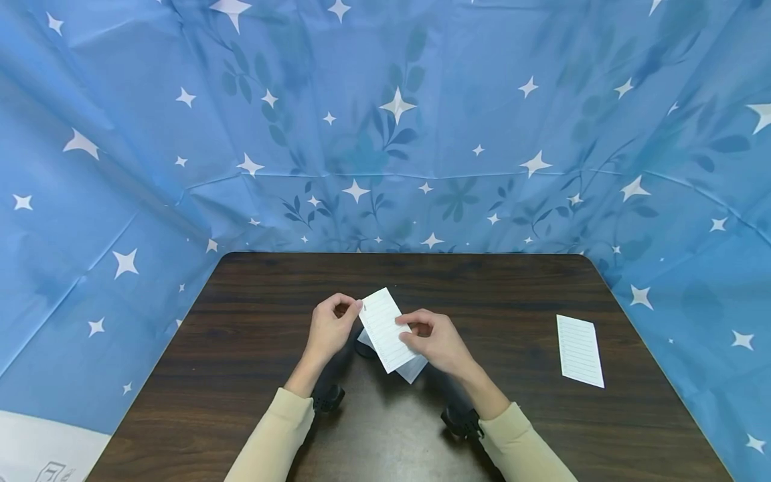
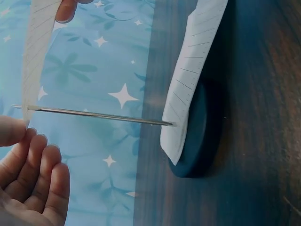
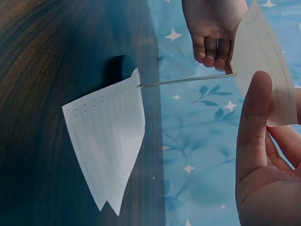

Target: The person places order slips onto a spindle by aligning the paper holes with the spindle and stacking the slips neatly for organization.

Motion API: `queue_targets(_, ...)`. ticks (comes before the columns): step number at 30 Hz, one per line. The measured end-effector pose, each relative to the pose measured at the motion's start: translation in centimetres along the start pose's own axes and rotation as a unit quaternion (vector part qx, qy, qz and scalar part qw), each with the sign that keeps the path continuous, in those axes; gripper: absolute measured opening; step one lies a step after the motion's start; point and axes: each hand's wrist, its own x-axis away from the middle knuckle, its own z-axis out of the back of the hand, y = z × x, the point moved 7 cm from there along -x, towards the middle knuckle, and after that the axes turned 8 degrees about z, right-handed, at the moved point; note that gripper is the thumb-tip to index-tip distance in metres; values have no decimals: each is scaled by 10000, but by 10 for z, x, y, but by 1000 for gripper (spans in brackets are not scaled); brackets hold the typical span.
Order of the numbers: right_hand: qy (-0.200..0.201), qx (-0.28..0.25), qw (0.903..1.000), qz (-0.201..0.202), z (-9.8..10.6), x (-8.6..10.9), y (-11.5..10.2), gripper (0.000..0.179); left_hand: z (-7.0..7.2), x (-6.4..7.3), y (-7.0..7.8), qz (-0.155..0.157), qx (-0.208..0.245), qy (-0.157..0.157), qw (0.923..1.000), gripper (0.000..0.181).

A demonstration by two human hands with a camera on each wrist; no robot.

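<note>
A white lined paper slip (image 1: 383,328) is held by both hands above the table. My left hand (image 1: 330,327) pinches its left corner between thumb and fingertips, while my right hand (image 1: 441,343) pinches its right edge. The thin metal spike of a bill spindle (image 2: 99,115) stands upright under this slip; in the left wrist view its tip shows through the paper, beside the left fingertips. Lower down, white lined paper (image 3: 108,141) sits pierced at the foot of the spike, against the round black base (image 2: 203,136). From the head view, the held slip hides most of the spindle.
Another lined slip (image 1: 580,351) lies flat on the right side of the dark wooden table (image 1: 253,294). Blue star-patterned cloth (image 1: 337,147) hangs behind and around the table. A white sheet with printing (image 1: 48,448) shows at the lower left.
</note>
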Motion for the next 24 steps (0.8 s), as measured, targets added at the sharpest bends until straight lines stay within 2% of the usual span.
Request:
queue_targets(8, -96, 303, 9995, -88, -4, 2, 2, 26, -5, 2, -5, -7, -358, -303, 9989, 11)
queue_targets(14, -216, 562, 9982, -37, -5, 1, 13, 24, -7, 2, -10, -22, -531, -398, 9978, 10)
queue_targets(24, -247, 839, 9962, -36, -10, 2, 20, 22, -14, 4, -23, 239, -813, -678, 9941, 9)
